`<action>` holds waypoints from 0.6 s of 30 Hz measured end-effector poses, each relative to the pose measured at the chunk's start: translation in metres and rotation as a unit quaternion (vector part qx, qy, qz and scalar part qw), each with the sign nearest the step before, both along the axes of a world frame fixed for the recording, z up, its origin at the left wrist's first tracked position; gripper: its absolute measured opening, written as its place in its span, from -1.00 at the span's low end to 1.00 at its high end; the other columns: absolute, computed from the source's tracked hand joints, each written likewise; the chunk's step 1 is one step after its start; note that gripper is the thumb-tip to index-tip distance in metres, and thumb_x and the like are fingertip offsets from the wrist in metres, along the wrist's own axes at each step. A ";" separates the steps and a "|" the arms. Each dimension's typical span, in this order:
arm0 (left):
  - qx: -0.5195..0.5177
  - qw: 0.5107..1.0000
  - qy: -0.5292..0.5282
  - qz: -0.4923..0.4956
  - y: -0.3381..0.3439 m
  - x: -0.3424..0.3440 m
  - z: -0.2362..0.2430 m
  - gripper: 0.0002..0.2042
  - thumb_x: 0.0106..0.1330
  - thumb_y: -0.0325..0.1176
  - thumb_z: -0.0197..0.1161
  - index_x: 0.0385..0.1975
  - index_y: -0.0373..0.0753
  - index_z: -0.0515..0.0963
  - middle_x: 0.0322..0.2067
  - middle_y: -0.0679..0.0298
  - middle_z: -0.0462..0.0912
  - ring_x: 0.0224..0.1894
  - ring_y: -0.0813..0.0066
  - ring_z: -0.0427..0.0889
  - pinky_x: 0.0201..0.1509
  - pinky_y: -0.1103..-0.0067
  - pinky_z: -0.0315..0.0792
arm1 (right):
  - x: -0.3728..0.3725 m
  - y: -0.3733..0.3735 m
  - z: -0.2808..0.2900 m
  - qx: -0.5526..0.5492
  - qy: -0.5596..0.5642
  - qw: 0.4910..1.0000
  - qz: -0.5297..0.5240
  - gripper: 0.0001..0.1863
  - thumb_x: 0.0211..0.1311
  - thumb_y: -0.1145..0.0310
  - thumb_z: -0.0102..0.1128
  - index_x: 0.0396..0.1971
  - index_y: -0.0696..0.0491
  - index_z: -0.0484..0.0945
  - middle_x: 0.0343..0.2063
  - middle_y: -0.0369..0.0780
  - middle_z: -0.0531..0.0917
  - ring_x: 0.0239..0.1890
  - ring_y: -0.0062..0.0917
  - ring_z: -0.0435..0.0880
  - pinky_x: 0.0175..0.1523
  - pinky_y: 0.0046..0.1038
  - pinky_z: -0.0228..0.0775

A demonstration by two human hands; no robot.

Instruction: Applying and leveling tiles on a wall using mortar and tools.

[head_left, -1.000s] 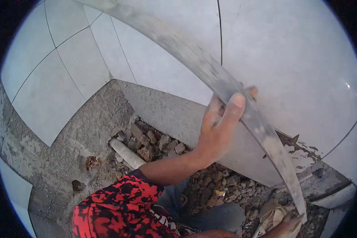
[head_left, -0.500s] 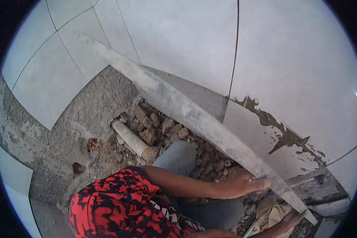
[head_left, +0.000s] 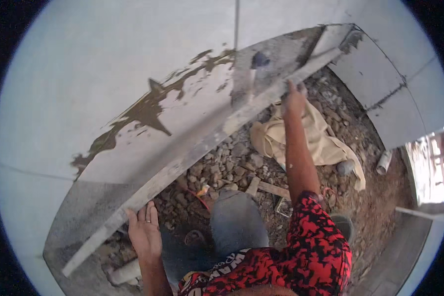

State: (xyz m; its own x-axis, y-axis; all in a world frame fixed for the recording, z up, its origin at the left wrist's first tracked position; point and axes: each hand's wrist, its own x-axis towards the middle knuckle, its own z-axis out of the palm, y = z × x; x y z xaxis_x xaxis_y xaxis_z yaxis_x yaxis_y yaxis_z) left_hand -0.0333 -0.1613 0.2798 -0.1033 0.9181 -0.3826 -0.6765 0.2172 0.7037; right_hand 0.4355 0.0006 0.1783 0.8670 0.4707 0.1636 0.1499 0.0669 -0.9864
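A long, pale, mortar-stained straightedge (head_left: pixel 195 153) runs slantwise along the foot of the tiled wall, from the near left to the far right. My left hand (head_left: pixel 146 234) is at its lower left part, palm showing, with thumb and fingertips against the edge. Farther up the bar, my right hand (head_left: pixel 294 102) grips it near the far end; its fingers are blurred. Above the bar, greenish-brown wet smears (head_left: pixel 145 118) mark the white tile (head_left: pixel 89 89).
Rubble (head_left: pixel 222 165) covers the ground around my knee (head_left: pixel 237 217). A beige cloth (head_left: pixel 318 135) lies beneath my right forearm. A hammer (head_left: pixel 269 188) rests on the stones. One pale pipe (head_left: pixel 126 273) shows at lower left, another (head_left: pixel 384 162) at right.
My view has swung to the right. My hands, formerly close together near one end of the straightedge, are now wide apart along it. The cloth and hammer show more fully.
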 end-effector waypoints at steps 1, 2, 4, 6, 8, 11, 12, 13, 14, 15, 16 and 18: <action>-0.011 0.999 -0.028 -0.019 0.003 0.004 -0.009 -0.56 0.30 -0.20 -0.11 0.09 -0.32 0.08 0.08 0.02 0.15 0.09 0.20 0.24 0.12 0.47 0.29 | 0.008 -0.006 0.004 0.174 0.172 0.969 0.038 -0.46 0.02 0.52 0.02 0.06 0.18 0.14 -0.09 -0.10 0.40 -0.10 -0.36 0.43 -0.07 -0.38 0.32; -0.043 0.989 -0.134 -0.036 0.008 0.006 -0.017 -0.61 0.30 -0.26 -0.10 0.06 -0.31 0.13 0.07 0.04 0.18 0.04 0.22 0.32 0.05 0.46 0.36 | 0.023 -0.010 0.001 0.179 0.163 0.970 0.021 -0.46 0.02 0.52 0.02 0.06 0.18 0.14 -0.09 -0.10 0.40 -0.10 -0.36 0.43 -0.07 -0.38 0.32; -0.044 0.989 -0.114 -0.079 0.008 0.018 -0.029 -0.58 0.29 -0.20 -0.10 0.06 -0.30 0.13 0.06 0.07 0.19 0.07 0.25 0.27 0.10 0.47 0.29 | 0.042 -0.016 -0.019 0.195 0.083 0.977 0.005 -0.48 0.02 0.52 0.04 0.03 0.20 0.15 -0.15 -0.10 0.42 -0.16 -0.41 0.44 -0.12 -0.44 0.32; -0.057 0.987 -0.108 -0.107 0.007 0.022 -0.034 -0.57 0.30 -0.16 -0.13 0.06 -0.29 0.13 0.07 0.09 0.17 0.12 0.28 0.21 0.16 0.46 0.19 | 0.044 -0.018 -0.029 0.189 0.086 0.978 -0.007 -0.48 0.02 0.53 0.03 0.03 0.22 0.15 -0.16 -0.10 0.42 -0.17 -0.40 0.45 -0.11 -0.44 0.32; -0.076 0.985 -0.133 -0.085 0.011 0.017 -0.039 -0.59 0.30 -0.18 -0.14 0.06 -0.27 0.13 0.07 0.09 0.18 0.08 0.25 0.26 0.10 0.42 0.28 | 0.018 -0.019 -0.017 0.098 0.070 0.992 -0.028 -0.47 0.01 0.52 0.05 0.03 0.24 0.13 -0.18 -0.11 0.44 -0.20 -0.42 0.46 -0.13 -0.46 0.32; -0.112 0.978 -0.164 -0.061 0.022 0.012 -0.061 -0.62 0.31 -0.22 -0.15 0.07 -0.23 0.13 0.07 0.09 0.18 0.05 0.22 0.30 0.04 0.37 0.36 | 0.009 -0.011 -0.023 0.128 0.117 0.985 -0.015 -0.44 0.00 0.52 0.06 0.05 0.24 0.12 -0.19 -0.11 0.44 -0.20 -0.42 0.46 -0.12 -0.46 0.32; -0.135 0.975 -0.165 -0.063 0.026 0.014 -0.071 -0.63 0.31 -0.22 -0.16 0.07 -0.21 0.11 0.06 0.10 0.17 0.07 0.22 0.28 0.05 0.36 0.35 | 0.018 -0.011 -0.035 0.159 0.110 0.981 -0.004 -0.41 0.00 0.53 0.06 0.08 0.21 0.09 -0.18 -0.11 0.43 -0.21 -0.42 0.46 -0.15 -0.46 0.33; -0.139 0.974 -0.167 -0.065 0.029 0.018 -0.076 -0.63 0.31 -0.22 -0.16 0.07 -0.21 0.11 0.06 0.10 0.17 0.07 0.22 0.28 0.05 0.36 0.35 | 0.029 -0.006 -0.051 0.156 0.107 0.982 -0.006 -0.41 0.00 0.53 0.06 0.08 0.21 0.09 -0.18 -0.11 0.43 -0.21 -0.42 0.46 -0.15 -0.46 0.33; -0.149 0.976 -0.148 -0.055 0.033 0.025 -0.079 -0.63 0.32 -0.21 -0.19 0.07 -0.22 0.12 0.06 0.10 0.18 0.08 0.25 0.25 0.10 0.40 0.27 | 0.045 -0.002 -0.067 0.152 0.086 0.985 0.008 -0.42 0.01 0.54 0.04 0.09 0.19 0.09 -0.17 -0.12 0.43 -0.22 -0.42 0.46 -0.16 -0.46 0.34; -0.159 0.978 -0.127 -0.040 0.036 0.028 -0.083 -0.62 0.33 -0.19 -0.22 0.07 -0.23 0.12 0.05 0.11 0.20 0.10 0.27 0.21 0.14 0.44 0.19 | 0.052 0.002 -0.080 0.148 0.068 0.986 0.026 -0.42 0.02 0.54 0.02 0.10 0.17 0.08 -0.17 -0.12 0.43 -0.23 -0.42 0.47 -0.18 -0.47 0.35; -0.157 0.978 -0.129 -0.039 0.040 0.026 -0.090 -0.62 0.33 -0.19 -0.22 0.07 -0.23 0.12 0.05 0.11 0.20 0.10 0.27 0.21 0.14 0.44 0.19 | 0.051 0.005 -0.085 0.149 0.066 0.986 0.029 -0.42 0.02 0.54 0.02 0.10 0.17 0.08 -0.17 -0.12 0.43 -0.23 -0.42 0.47 -0.18 -0.47 0.35; -0.158 0.971 -0.171 -0.046 0.049 0.021 -0.104 -0.59 0.34 -0.20 -0.25 0.12 -0.24 0.04 0.11 0.09 0.12 0.13 0.26 0.18 0.16 0.42 0.17 | 0.048 0.008 -0.090 0.124 0.085 0.988 0.034 -0.37 0.03 0.56 -0.03 0.15 0.10 0.02 -0.18 -0.14 0.44 -0.25 -0.44 0.47 -0.21 -0.48 0.36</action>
State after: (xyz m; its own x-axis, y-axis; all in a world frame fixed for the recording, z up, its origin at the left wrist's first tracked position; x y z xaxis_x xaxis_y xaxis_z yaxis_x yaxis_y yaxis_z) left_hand -0.0121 -0.1124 0.1758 0.1562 0.7485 -0.6444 -0.8261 0.4567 0.3302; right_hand 0.4831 0.0088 0.0882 0.8594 0.4929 0.1361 -0.0296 0.3136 -0.9491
